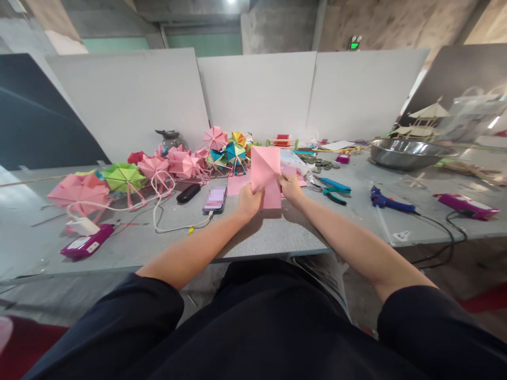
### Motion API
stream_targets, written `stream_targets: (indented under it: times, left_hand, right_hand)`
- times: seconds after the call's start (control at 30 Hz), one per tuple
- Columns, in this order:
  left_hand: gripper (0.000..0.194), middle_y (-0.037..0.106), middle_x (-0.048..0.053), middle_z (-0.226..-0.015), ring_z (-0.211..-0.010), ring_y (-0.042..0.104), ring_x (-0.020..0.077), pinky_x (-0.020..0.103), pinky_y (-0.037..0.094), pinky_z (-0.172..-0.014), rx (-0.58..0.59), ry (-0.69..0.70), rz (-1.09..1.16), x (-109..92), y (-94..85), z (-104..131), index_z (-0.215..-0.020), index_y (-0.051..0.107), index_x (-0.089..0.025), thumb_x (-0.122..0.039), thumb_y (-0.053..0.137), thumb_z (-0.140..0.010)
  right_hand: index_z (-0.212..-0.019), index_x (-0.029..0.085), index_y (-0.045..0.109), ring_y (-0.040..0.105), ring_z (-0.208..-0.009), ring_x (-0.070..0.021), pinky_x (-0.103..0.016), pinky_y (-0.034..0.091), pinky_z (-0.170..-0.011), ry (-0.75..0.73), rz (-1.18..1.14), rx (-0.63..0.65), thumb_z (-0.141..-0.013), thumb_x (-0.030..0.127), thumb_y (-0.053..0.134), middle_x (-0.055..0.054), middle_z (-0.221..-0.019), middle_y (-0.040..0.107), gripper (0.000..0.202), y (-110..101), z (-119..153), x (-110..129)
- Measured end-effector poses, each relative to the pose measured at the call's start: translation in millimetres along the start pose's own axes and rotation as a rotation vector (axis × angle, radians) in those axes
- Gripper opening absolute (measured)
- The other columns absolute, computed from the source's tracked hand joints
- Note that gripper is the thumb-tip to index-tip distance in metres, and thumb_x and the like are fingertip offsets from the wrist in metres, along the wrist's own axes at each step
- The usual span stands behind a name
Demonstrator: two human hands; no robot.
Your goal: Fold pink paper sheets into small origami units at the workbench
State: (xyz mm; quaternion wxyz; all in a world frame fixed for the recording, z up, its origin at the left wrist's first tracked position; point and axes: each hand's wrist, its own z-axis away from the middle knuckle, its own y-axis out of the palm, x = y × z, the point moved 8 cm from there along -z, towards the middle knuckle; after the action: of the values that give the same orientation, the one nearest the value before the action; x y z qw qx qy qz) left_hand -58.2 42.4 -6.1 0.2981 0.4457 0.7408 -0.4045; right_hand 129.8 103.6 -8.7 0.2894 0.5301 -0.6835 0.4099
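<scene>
The left hand [251, 199] and right hand [291, 188] each pinch a side of a pale pink, rectangular paper sheet [264, 164], held above the grey tabletop [277, 238]. Taller than wide, it shows diagonal crease lines across its upper part. Behind it lies more flat pink paper [237, 184].

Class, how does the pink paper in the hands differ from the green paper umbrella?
The pink paper is a creased rectangle; the green paper umbrella is a spread, segmented canopy. The left hand and right hand grip the pink paper; neither touches the green paper umbrella. Both show fold lines.
</scene>
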Motion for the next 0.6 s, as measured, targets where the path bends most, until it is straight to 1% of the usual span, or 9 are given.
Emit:
stream_targets:
  times: [0.1,0.2,0.37,0.47,0.6]
  left_hand:
    - [0.020,0.082,0.012,-0.095,-0.093,0.076,0.0296,0.037,0.058,-0.083,-0.016,0.007,0.010,0,-2.2,0,-0.091,0.077,-0.016,-0.034,0.070,-0.096]
    - [0.020,0.082,0.013,-0.094,-0.094,0.077,0.0312,0.040,0.059,-0.086,-0.037,0.005,0.008,0,-4.2,-1,-0.089,0.076,-0.017,-0.035,0.069,-0.096]
    - [0.019,0.083,0.014,-0.096,-0.097,0.078,0.0326,0.040,0.060,-0.088,-0.087,-0.008,0.007,-3,-9.6,-1,-0.092,0.076,-0.017,-0.033,0.068,-0.097]
    - [0.016,0.083,0.014,-0.098,-0.100,0.078,0.0331,0.040,0.061,-0.089,-0.106,-0.013,0.007,-5,-12.6,-1,-0.093,0.076,-0.018,-0.030,0.068,-0.097]
    - [0.017,0.082,0.016,-0.100,-0.105,0.077,0.0355,0.044,0.060,-0.095,-0.149,-0.037,-0.013,-2,-17.8,-3,-0.091,0.074,-0.018,-0.032,0.068,-0.099]
  right_hand:
    - [-0.066,0.026,0.045,0.042,-0.055,-0.0157,-0.030,0.033,-0.051,-0.005,0.006,0.008,-0.096,0.082,0.057,0.002,-0.054,0.044,0.065,2,2,3]
    - [-0.064,0.027,0.041,0.038,-0.055,-0.0152,-0.032,0.031,-0.052,-0.010,0.024,0.016,-0.097,0.083,0.056,0.003,-0.053,0.039,0.067,3,3,4]
    - [-0.067,0.027,0.045,0.042,-0.058,-0.0162,-0.032,0.034,-0.055,-0.017,0.048,0.053,-0.098,0.081,0.057,0.001,-0.058,0.046,0.063,7,5,6]
    - [-0.064,0.026,0.045,0.041,-0.059,-0.0163,-0.033,0.034,-0.058,-0.019,0.075,0.062,-0.098,0.079,0.057,0.001,-0.058,0.044,0.063,8,6,8]
    - [-0.067,0.026,0.047,0.046,-0.062,-0.0172,-0.033,0.037,-0.060,-0.021,0.088,0.094,-0.098,0.074,0.060,0.001,-0.061,0.048,0.058,11,7,10]
